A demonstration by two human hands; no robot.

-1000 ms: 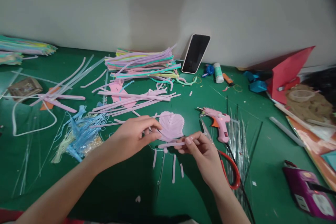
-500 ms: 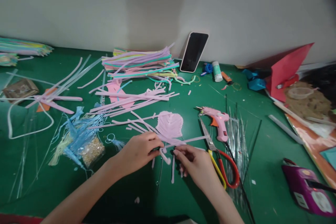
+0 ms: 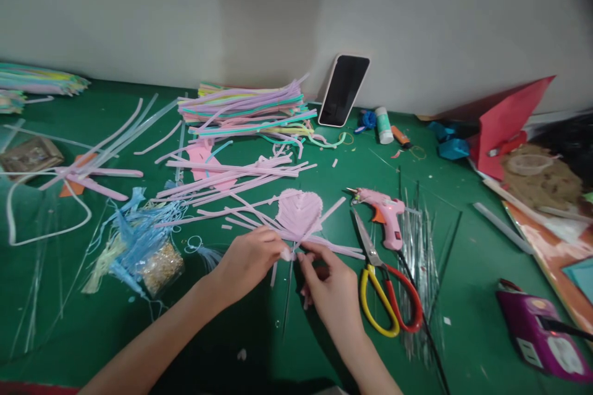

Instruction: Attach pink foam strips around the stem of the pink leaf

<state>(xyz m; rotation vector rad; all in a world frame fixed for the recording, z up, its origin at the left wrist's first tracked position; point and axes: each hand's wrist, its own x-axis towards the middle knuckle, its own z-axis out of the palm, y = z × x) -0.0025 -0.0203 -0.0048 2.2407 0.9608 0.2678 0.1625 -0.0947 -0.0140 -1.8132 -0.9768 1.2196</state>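
Observation:
My left hand (image 3: 254, 259) is closed in a pinch on a pale lilac pipe cleaner (image 3: 286, 255), of which only a short bit shows at the fingertips. Right beside it, my right hand (image 3: 331, 281) pinches the same place, just below a leaf-shaped piece (image 3: 299, 213) made of lilac pipe cleaners. Loose lilac strips (image 3: 340, 249) cross under the leaf and stick out past my right fingers. A thin dark stem (image 3: 286, 305) runs down between the hands. The exact grip of the right fingertips is partly hidden.
Right of my hands lie scissors (image 3: 373, 253), a pink glue gun (image 3: 388, 216) and silvery strips (image 3: 424, 259). Pipe cleaner bundles (image 3: 245, 108) and a leaning phone (image 3: 343, 89) stand behind. Blue tassels (image 3: 134, 234) and a bead bag (image 3: 162, 266) are left; a purple device (image 3: 546, 330) sits far right.
My right hand has moved left and slightly up, closer to the left one. The curled pipe cleaner end is now covered by fingers. One strip now slants up right of the leaf.

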